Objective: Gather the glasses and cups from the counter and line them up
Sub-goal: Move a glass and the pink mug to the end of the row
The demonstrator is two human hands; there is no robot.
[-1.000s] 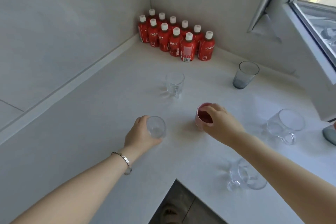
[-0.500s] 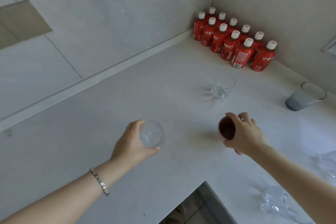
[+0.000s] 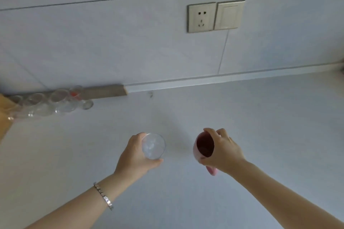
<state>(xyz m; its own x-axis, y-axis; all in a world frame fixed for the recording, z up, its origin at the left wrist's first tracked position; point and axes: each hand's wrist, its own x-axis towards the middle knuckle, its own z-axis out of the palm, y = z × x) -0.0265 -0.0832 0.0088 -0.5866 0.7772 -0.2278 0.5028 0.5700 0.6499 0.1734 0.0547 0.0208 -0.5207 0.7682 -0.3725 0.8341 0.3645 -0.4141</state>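
My left hand point(image 3: 133, 156) grips a small clear glass point(image 3: 153, 146) from its left side, held above the white counter point(image 3: 242, 117). My right hand point(image 3: 223, 151) holds a pink cup point(image 3: 202, 151) by its rim and right side, tilted with its dark inside facing me. The two cups are side by side, a short gap apart. At the far left, against the wall, several clear glasses point(image 3: 50, 103) stand grouped in a rough row; one of them shows a red patch.
A wall socket point(image 3: 201, 17) and a switch point(image 3: 229, 15) sit on the tiled wall above the counter. A brown strip point(image 3: 106, 90) runs along the wall base. A wooden edge point(image 3: 4, 115) shows at the far left.
The view has swung left, away from the red bottles and the scattered glasses. Both hands have lifted their cups and carried them along the counter.
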